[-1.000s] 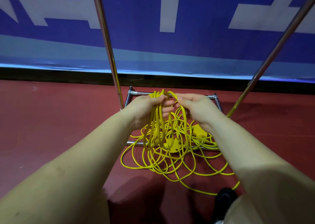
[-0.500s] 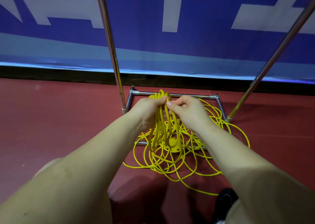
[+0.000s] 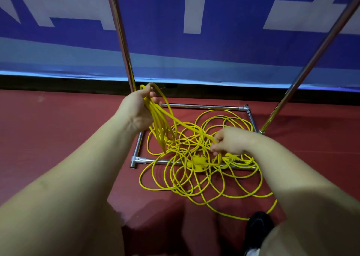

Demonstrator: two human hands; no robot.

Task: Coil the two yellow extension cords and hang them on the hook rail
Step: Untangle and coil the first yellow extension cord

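Here left hand (image 3: 136, 109) fingers curl round smooth yellow cord loops (image 3: 158, 125); right hand (image 3: 231, 142) pinches one strand.

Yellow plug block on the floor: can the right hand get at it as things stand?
Probably yes. The plug block lies just below the right hand, nothing solid between, but that hand is pinching a cord strand and loose loops cross the block.

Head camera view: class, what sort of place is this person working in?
Probably an indoor hall or event space: a dark red floor, a large blue and white banner along the wall, and a chrome rack frame standing in front of it.
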